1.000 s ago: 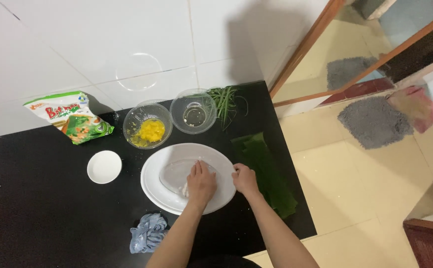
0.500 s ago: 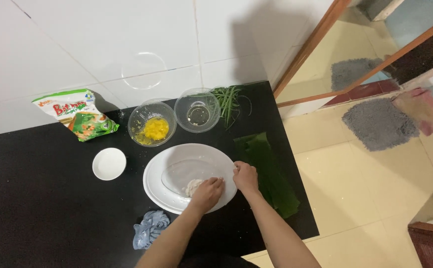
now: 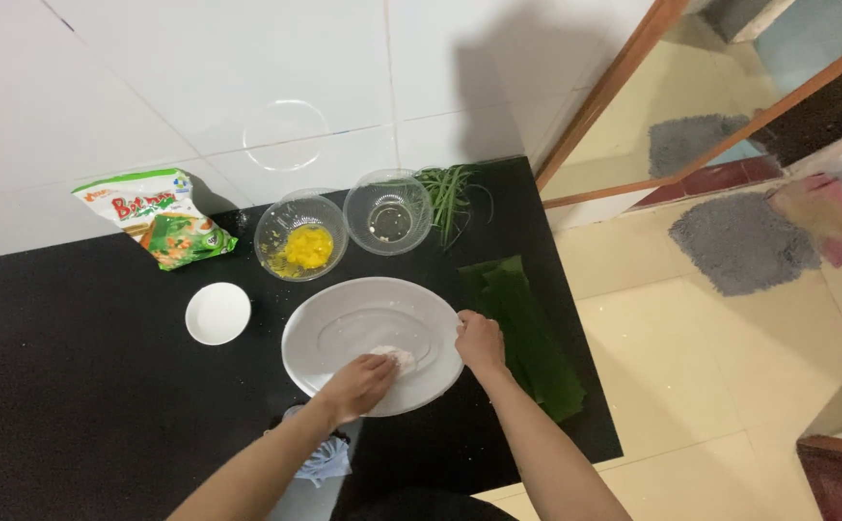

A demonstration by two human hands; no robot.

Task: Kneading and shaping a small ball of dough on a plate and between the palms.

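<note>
A large white oval plate lies on the black counter. My left hand rests on its near part, fingers curled over a small white lump of dough. My right hand grips the plate's right rim. Green banana leaves lie just right of the plate.
Behind the plate stand a glass bowl of yellow filling and a glass bowl with a little liquid, with green stalks beside them. A small white dish and a printed bag lie left. A blue cloth lies near the front edge.
My left hand slid from the middle of the plate toward its near edge, gathering the white dough into a small lump. My right hand stayed at the plate's right rim.
</note>
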